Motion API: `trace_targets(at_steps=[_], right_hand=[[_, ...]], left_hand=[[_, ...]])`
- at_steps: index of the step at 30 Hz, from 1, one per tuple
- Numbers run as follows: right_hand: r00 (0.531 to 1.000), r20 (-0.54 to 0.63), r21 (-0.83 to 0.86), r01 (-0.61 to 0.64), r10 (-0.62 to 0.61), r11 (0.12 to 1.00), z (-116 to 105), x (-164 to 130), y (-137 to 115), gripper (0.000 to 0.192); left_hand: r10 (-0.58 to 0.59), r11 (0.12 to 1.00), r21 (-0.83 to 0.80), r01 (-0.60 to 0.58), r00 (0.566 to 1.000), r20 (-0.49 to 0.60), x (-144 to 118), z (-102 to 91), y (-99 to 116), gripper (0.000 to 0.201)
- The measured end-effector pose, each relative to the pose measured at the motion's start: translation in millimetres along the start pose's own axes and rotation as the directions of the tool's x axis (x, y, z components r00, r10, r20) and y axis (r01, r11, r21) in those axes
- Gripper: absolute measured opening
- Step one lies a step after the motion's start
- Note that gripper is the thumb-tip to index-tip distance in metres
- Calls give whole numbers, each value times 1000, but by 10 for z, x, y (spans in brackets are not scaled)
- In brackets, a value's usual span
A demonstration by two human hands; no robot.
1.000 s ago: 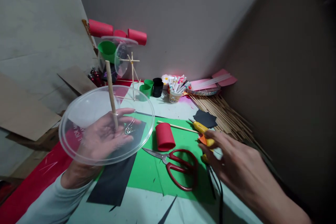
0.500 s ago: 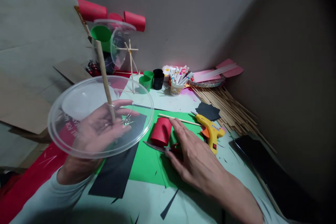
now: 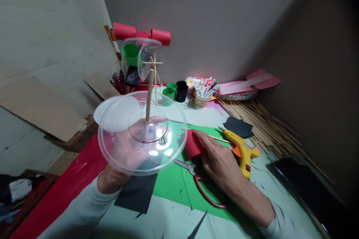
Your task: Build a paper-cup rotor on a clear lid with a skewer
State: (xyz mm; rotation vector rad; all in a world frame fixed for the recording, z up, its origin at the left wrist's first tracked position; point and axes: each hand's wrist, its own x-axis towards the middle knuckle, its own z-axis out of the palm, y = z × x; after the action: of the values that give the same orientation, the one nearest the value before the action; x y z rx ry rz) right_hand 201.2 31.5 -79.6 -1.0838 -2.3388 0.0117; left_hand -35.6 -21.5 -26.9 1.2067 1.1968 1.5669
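Two items are held: clear lid [image 3: 157, 147] by left hand [image 3: 129, 147], red tube [image 3: 193, 146] by right hand [image 3: 218, 158], best gripped lightly against crushing.

Pale, plain long sleeves [image 3: 81, 209], softly creased.

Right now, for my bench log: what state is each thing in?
Clear disc: held up by left hand
Stick: nearly upright on the disc
Red tube: gripped by right hand
Scissors: lying on green sheet, partly hidden
Glue gun: on its side, unheld
Marker cup: upright, filled
Black cylinder: standing upright
Green cylinders: standing upright
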Motion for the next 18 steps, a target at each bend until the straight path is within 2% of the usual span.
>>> trace_targets(at_steps=[2,5,7,10,13,18], right_hand=[[997,-82,59,3,2,998,-62,-10,38,57],[974,-220,138,-20,51,990,-253,-69,21,48],[930,-343,256,-45,135,965,-397,-121,-51,42],[853,-473,430,8,218,903,-541,-179,-213,43],[854,-477,520,85,206,850,-572,-191,-368,47],[876,-436,613,124,204,781,-516,-169,-482,55]], left_hand=[[35,999,5,-35,999,26,1,-28,-44,40],[65,995,70,-66,998,9,-30,-41,-64,40],[67,994,82,-68,998,22,-55,-26,-49,40],[83,993,76,-89,994,74,-73,12,-31,39],[101,989,100,-112,988,115,-78,36,-70,43],[106,983,126,-131,976,190,-131,57,-165,48]])
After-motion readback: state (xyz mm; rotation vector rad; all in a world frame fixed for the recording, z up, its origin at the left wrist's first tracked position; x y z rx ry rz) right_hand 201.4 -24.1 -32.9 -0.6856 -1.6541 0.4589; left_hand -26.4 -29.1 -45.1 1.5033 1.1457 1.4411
